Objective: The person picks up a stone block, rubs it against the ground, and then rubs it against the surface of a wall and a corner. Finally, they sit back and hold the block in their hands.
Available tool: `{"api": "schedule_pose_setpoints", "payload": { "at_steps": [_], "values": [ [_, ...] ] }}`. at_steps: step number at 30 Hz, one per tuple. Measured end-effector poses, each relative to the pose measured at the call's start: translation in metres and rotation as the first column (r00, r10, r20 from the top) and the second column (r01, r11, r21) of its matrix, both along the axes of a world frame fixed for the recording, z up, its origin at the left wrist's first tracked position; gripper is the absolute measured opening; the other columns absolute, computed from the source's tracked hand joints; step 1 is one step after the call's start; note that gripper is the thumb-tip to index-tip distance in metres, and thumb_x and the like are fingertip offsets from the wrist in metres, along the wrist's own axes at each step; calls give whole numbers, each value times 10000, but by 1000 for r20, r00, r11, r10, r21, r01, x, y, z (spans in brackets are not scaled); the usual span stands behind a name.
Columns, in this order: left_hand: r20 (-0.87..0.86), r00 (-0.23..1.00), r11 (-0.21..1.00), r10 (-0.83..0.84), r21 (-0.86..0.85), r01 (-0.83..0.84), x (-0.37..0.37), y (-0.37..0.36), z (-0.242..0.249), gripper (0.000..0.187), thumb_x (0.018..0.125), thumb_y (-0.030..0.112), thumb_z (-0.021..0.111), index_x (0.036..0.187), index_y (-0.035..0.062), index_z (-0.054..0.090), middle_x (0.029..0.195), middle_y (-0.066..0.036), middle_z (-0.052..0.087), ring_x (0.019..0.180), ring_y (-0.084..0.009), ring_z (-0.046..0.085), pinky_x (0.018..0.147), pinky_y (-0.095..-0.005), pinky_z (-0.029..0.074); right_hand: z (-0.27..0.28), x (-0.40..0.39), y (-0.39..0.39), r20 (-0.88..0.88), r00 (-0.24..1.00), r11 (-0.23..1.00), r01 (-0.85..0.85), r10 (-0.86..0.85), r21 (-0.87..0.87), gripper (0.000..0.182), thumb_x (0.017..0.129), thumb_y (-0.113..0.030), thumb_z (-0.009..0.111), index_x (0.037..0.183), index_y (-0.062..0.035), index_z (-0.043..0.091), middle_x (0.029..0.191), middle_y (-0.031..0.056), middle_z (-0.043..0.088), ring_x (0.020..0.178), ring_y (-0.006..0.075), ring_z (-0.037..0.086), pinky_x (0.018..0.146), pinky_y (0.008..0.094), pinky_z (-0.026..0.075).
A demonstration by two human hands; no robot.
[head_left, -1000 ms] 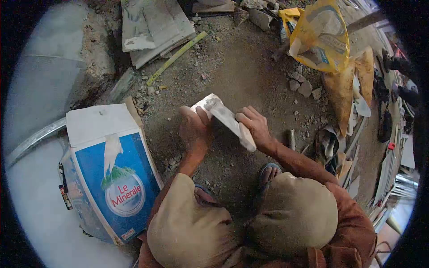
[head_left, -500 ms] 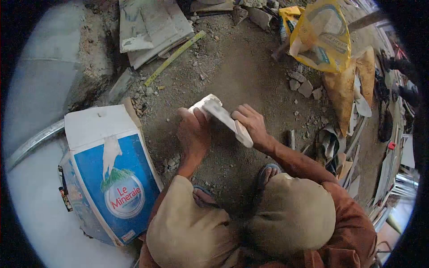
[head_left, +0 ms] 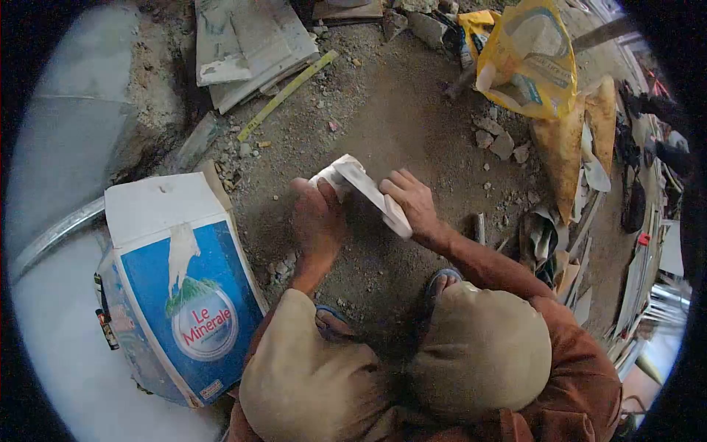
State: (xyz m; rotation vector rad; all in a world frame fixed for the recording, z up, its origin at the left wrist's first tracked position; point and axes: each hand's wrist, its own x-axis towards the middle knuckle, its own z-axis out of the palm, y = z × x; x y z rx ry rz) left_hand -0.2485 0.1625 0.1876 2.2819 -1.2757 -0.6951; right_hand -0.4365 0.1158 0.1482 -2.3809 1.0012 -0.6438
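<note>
Nearest to me are my two bent knees in tan cloth, and past them a sandalled foot [head_left: 440,282] planted on the dirt floor [head_left: 412,118].

Just beyond, both hands meet over that floor. My left hand [head_left: 318,219] is clenched around the far, upper end of a pale tile piece [head_left: 364,190], fingers wrapped over its edge at roughly the 11 o'clock side. My right hand [head_left: 411,204] grips the near, lower end of the same piece, thumb and fingers closed on it at about 4 o'clock. I see the piece held clear of the ground between them, though whether its lower end brushes the dirt I cannot tell.

The relation I watch is the long axis: it runs from 10 o'clock down to 4 o'clock, slanting from the left hand toward the right. The right hand sits closer to my body on that line, the left farther out. Both are touching the piece, so neither has to reach.

At 9 o'clock of the hands stands a blue-and-white carton [head_left: 180,287], near but apart from the left forearm. Farther out, at 11 o'clock, a yellow ruler strip [head_left: 289,94] lies by stacked boards [head_left: 247,44]. At 1 o'clock, well apart, sits a yellow bag [head_left: 526,62] with rubble [head_left: 501,144] below it.
</note>
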Motion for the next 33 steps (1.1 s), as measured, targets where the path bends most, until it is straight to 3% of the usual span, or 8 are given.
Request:
{"api": "schedule_pose_setpoints", "payload": {
  "at_steps": [7, 10, 14, 17, 19, 23, 24, 33],
  "values": [
    [13, 1000, 994, 0, -107, 2, -2, 3, -14, 403, 1048, 373, 389, 1045, -28, 418, 862, -324, 600, 874, -542, 601, 736, -601, 432, -17, 2, -4, -59, 997, 999, 38, -39, -27, 248, 758, -178, 672, 990, -132, 595, 947, 54, 575, 933, 289, 586, 705, 403, 525],
    [88, 996, 989, -22, -145, 35, 0, 6, -16, 410, 1051, 374, 380, 1048, -34, 425, 894, -331, 581, 902, -541, 590, 757, -600, 426, -11, -3, -9, 170, 985, 1000, 4, 1, -30, 212, 767, -138, 647, 963, -109, 573, 927, 83, 550, 913, 320, 564, 733, 421, 501],
    [-182, 978, 994, 104, 55, -95, 0, 5, -9, 356, 1050, 279, 427, 1181, -51, 453, 1071, -319, 571, 952, -449, 601, 828, -549, 447, -21, -6, -4, 119, 993, 995, -17, 4, 103, 210, 777, -192, 642, 943, -89, 566, 936, 102, 555, 889, 339, 552, 743, 443, 490],
    [46, 999, 980, 10, -199, 0, -1, 5, -20, 390, 1066, 368, 398, 1087, -18, 447, 1000, -268, 574, 889, -432, 587, 773, -537, 430, 2, -8, 0, 193, 981, 988, -31, 1, 152, 214, 789, -209, 627, 956, -83, 583, 950, 103, 564, 881, 340, 546, 745, 445, 489],
    [-242, 968, 984, 59, -150, -98, -3, 3, -14, 441, 1059, 411, 336, 1089, -21, 421, 839, -285, 630, 814, -505, 629, 725, -576, 464, 4, -2, 3, 309, 945, 993, -115, 103, 20, 197, 793, -187, 619, 958, -84, 591, 988, 86, 593, 877, 311, 562, 739, 404, 501],
    [209, 937, 904, -281, -269, 331, 5, 11, -22, 494, 1058, 461, 329, 1110, -21, 423, 871, -283, 636, 857, -503, 636, 718, -572, 461, 3, -3, 6, 106, 988, 992, -115, 109, 52, 212, 772, -181, 641, 960, -103, 582, 967, 71, 588, 885, 297, 574, 738, 397, 510],
    [-116, 991, 981, 74, -170, -93, 1, 3, -11, 509, 1054, 484, 330, 1112, -13, 422, 894, -282, 619, 877, -507, 627, 715, -563, 462, 5, -3, 8, 120, 989, 994, -96, 90, 44, 214, 768, -182, 645, 960, -111, 580, 949, 68, 577, 886, 297, 573, 737, 403, 511],
    [-185, 981, 998, 56, -9, -59, -11, 17, -35, 418, 1060, 419, 346, 1077, 16, 455, 806, -249, 621, 797, -500, 631, 688, -566, 463, 18, -10, 8, 193, 979, 997, -72, 66, 26, 198, 775, -193, 654, 935, -108, 574, 922, 70, 565, 844, 288, 570, 667, 405, 507]
  ]
}}
